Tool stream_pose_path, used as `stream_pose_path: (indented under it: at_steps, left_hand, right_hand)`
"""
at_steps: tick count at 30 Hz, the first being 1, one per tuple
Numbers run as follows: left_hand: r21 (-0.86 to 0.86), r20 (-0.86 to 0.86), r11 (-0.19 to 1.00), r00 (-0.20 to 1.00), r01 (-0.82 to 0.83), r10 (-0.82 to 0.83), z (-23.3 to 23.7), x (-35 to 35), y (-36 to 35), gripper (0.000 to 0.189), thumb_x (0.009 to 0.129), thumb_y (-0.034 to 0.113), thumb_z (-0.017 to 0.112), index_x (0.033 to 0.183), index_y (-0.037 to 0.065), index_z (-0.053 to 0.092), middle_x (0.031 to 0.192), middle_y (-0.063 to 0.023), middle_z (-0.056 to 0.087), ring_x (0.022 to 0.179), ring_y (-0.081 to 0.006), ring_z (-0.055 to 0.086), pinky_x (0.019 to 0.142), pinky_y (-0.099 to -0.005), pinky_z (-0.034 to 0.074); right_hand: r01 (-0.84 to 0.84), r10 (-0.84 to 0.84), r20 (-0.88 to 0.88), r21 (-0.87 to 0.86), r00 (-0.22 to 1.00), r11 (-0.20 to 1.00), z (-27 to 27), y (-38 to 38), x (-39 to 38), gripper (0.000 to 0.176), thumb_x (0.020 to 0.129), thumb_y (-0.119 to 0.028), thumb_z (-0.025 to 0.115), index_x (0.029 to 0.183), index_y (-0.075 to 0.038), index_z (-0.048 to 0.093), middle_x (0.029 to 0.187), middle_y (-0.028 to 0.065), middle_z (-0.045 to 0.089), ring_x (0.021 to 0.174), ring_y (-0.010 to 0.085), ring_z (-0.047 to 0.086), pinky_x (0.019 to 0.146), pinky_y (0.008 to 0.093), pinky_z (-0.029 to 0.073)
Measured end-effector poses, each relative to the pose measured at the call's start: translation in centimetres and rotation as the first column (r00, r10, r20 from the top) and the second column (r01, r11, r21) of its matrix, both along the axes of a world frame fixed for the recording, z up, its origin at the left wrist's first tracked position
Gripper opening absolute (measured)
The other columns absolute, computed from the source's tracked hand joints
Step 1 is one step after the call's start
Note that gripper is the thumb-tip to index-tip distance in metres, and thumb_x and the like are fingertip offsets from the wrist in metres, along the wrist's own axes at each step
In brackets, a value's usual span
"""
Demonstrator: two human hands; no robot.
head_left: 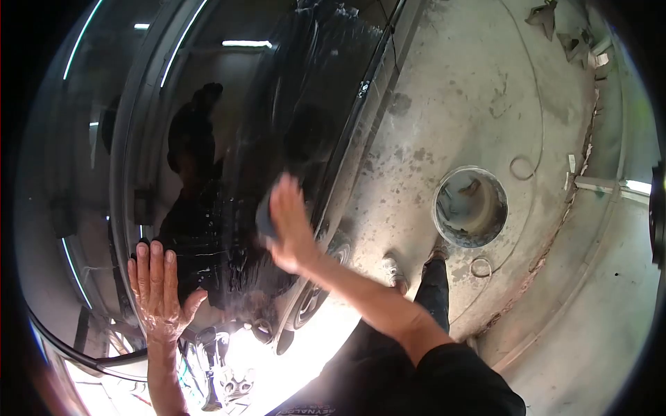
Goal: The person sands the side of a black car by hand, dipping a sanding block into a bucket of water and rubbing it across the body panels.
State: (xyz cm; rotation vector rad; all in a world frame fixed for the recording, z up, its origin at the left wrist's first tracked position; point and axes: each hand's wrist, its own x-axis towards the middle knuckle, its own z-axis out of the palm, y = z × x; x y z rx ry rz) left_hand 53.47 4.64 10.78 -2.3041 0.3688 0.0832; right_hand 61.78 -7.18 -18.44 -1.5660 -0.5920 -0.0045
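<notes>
A glossy black car panel (pixel 243 173) fills the left half of the head view, wet and streaked with water. My left hand (pixel 161 284) lies flat on it near the lower left, fingers stretched out and thumb apart, holding nothing. Farther right, my right hand (pixel 290 225) presses a dark grey sanding pad (pixel 265 218) against the wet panel. Motion blurs that hand a little, and its palm and fingers hide much of the pad.
A round bucket (pixel 505 215) with cloudy water and something dark inside stands on the stained concrete floor (pixel 430 125). My shoe (pixel 394 269) is left of it. A thin cord (pixel 542 125) runs along the floor at right. Below the panel, a car wheel (pixel 305 305) shows.
</notes>
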Motion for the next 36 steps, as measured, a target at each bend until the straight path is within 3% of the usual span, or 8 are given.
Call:
stream_pose_path:
  at_steps: [3, 11, 16, 19, 25, 32, 35, 36]
  left_hand:
    - [0.004, -0.003, 1.0, 1.0, -0.009, 0.009, -0.3, -0.2, 0.1, 0.086, 0.099, 0.07, 0.037, 0.146, 0.0, 0.051, 0.152, -0.0209, 0.049, 0.147, -0.0393, 0.039, 0.121, -0.055, 0.028]
    - [-0.035, 0.003, 0.999, 1.0, -0.028, 0.028, -0.1, -0.1, -0.3, 0.084, 0.099, 0.069, 0.04, 0.144, 0.001, 0.053, 0.152, -0.0188, 0.05, 0.146, -0.0387, 0.04, 0.122, -0.0551, 0.027]
    - [-0.034, 0.01, 0.999, 1.0, -0.012, 0.012, -0.3, 0.1, -0.3, 0.084, 0.098, 0.069, 0.04, 0.143, 0.0, 0.054, 0.151, -0.0187, 0.051, 0.146, -0.0384, 0.041, 0.123, -0.0552, 0.026]
    - [-0.023, 0.001, 0.999, 1.0, -0.027, 0.027, -0.1, -0.4, -0.4, 0.086, 0.098, 0.071, 0.04, 0.144, -0.001, 0.053, 0.153, -0.0194, 0.049, 0.147, -0.0388, 0.039, 0.122, -0.0553, 0.026]
    - [-0.014, -0.016, 0.999, 0.999, -0.048, 0.047, 0.0, -0.3, -0.4, 0.088, 0.097, 0.072, 0.039, 0.144, 0.0, 0.053, 0.153, -0.0194, 0.049, 0.147, -0.0391, 0.039, 0.122, -0.0557, 0.026]
    - [-0.018, -0.018, 0.999, 0.999, -0.049, 0.049, 0.0, -0.5, -0.6, 0.085, 0.099, 0.069, 0.037, 0.144, -0.002, 0.053, 0.151, -0.0212, 0.051, 0.146, -0.0397, 0.04, 0.121, -0.0558, 0.027]
    - [-0.04, -0.019, 0.998, 0.999, -0.045, 0.044, 0.1, -0.2, -0.9, 0.076, 0.104, 0.062, 0.036, 0.145, 0.001, 0.052, 0.153, -0.0193, 0.049, 0.146, -0.0395, 0.041, 0.122, -0.0557, 0.027]
    - [-0.039, -0.024, 0.998, 0.998, -0.051, 0.05, 0.2, -0.2, -0.9, 0.075, 0.104, 0.062, 0.036, 0.145, 0.001, 0.052, 0.153, -0.0193, 0.049, 0.146, -0.0394, 0.04, 0.122, -0.0557, 0.027]
  right_hand:
    - [0.239, -0.241, -0.013, 0.186, 0.97, 0.953, 3.0, -1.9, 15.3, 0.066, 0.104, -0.028, 0.051, 0.155, 0.008, 0.028, 0.164, 0.0335, 0.015, 0.152, 0.0501, 0.015, 0.124, 0.0531, 0.019]
    - [-0.177, 0.174, 0.064, 0.051, 0.983, 0.983, 1.4, -1.2, -3.3, 0.104, 0.084, -0.022, 0.077, 0.159, 0.007, 0.012, 0.164, 0.036, 0.007, 0.152, 0.0522, 0.011, 0.124, 0.0603, 0.012]
    - [0.299, -0.274, -0.164, 0.149, 0.948, 0.943, 4.8, -2.3, 20.2, 0.068, 0.106, -0.025, 0.045, 0.155, 0.014, 0.018, 0.162, 0.0382, 0.01, 0.152, 0.0527, 0.011, 0.126, 0.053, 0.013]
    - [0.295, -0.261, -0.195, 0.171, 0.946, 0.94, 6.5, -1.8, 14.2, 0.07, 0.108, -0.029, 0.042, 0.154, 0.016, 0.017, 0.163, 0.0373, 0.007, 0.153, 0.0509, 0.011, 0.126, 0.0517, 0.013]
    - [-0.234, 0.248, 0.053, -0.185, 0.967, 0.954, 5.0, -1.1, -1.5, 0.089, 0.085, -0.027, 0.073, 0.148, 0.013, 0.026, 0.158, 0.0416, 0.016, 0.147, 0.0596, 0.018, 0.116, 0.0689, 0.027]
    - [0.349, -0.347, -0.039, 0.156, 0.937, 0.924, 8.8, -1.0, 15.7, 0.069, 0.103, -0.028, 0.052, 0.153, 0.013, 0.026, 0.16, 0.0376, 0.019, 0.149, 0.0544, 0.02, 0.123, 0.0551, 0.021]
    - [-0.399, 0.446, -0.003, -0.45, 0.895, 0.799, 10.8, -2.0, 2.1, 0.098, 0.075, -0.023, 0.08, 0.152, 0.009, 0.029, 0.16, 0.0372, 0.018, 0.147, 0.057, 0.021, 0.121, 0.0617, 0.023]
    - [-0.217, 0.198, 0.251, 0.051, 0.948, 0.975, 5.3, 0.3, -6.0, 0.104, 0.072, -0.02, 0.083, 0.154, 0.008, 0.025, 0.162, 0.0352, 0.014, 0.149, 0.0531, 0.021, 0.122, 0.0619, 0.021]
